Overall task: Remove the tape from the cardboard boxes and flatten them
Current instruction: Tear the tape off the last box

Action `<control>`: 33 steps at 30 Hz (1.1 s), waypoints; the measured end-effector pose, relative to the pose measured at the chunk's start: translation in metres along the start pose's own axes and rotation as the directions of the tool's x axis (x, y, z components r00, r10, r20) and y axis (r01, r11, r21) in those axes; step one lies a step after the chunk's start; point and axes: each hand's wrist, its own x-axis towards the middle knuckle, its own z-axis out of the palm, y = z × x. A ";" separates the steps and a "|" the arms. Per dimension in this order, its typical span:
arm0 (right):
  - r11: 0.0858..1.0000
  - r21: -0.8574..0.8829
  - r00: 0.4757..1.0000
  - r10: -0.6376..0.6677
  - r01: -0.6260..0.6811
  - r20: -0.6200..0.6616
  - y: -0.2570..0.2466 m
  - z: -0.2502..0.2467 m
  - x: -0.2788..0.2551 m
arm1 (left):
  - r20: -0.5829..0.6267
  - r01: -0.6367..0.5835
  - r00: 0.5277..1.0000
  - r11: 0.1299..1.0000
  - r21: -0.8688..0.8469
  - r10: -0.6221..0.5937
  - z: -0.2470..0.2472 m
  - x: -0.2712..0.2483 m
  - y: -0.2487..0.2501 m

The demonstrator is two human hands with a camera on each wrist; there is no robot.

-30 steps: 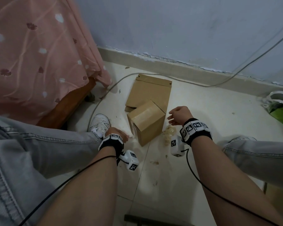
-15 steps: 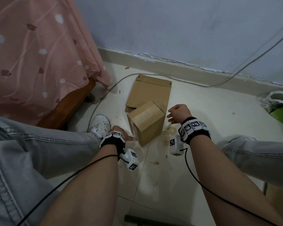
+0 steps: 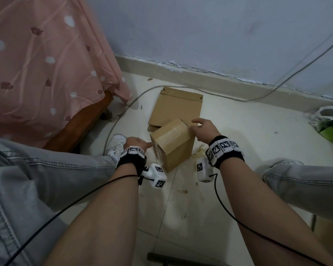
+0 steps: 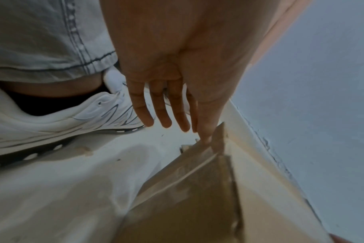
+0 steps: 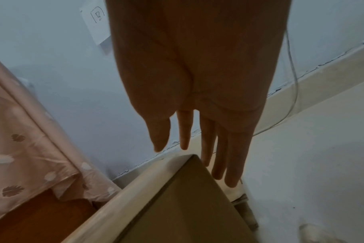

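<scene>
**Both hands at a taped box on a stained tile floor**

Where the pale tile floor [image 3: 238, 131] meets a low beige skirting board [image 3: 210, 73], a blue-grey wall [image 3: 200, 29] rises with chipped paint along its foot. A thin white cable [image 3: 277, 87] hangs down the wall and trails across the floor. On the left stands a wooden bed frame [image 3: 81, 123] draped in a pink sheet [image 3: 37, 64] with leaf patterns. A green and white bag [image 3: 331, 123] sits at the right edge. The tiles near the middle carry brownish stains and crumpled clear tape scraps [image 3: 197, 152].

The closed cardboard box [image 3: 171, 143] stands tilted on the floor between the person's knees, its far corner resting on a flattened cardboard box [image 3: 178, 106] that lies behind it, towards the wall. Clear tape runs across the standing box's near end.

The left hand [image 3: 136, 144] reaches the box's left edge with fingers [image 4: 164, 105] straight and loose; its thumb touches the cardboard, gripping nothing. The right hand [image 3: 204, 129] sits at the box's upper right corner, fingers [image 5: 218, 156] extended and relaxed beside the edge, holding nothing. A white sneaker [image 3: 115, 144] rests just left of the left hand, below grey jeans [image 3: 46, 169].
</scene>
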 end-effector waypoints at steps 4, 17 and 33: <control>0.993 -0.112 0.985 0.062 -0.044 0.159 -0.006 0.014 -0.008 | -0.020 -0.071 0.998 0.967 -0.245 0.068 0.000 -0.003 0.020; 0.978 0.097 0.928 0.140 -0.183 0.345 -0.004 0.002 -0.014 | 0.388 -0.079 0.922 0.980 0.183 0.002 0.006 -0.018 0.042; 0.995 -0.072 0.922 0.094 -0.072 0.376 -0.011 -0.003 -0.014 | 0.578 -0.103 0.815 0.992 0.070 0.044 0.017 -0.015 0.025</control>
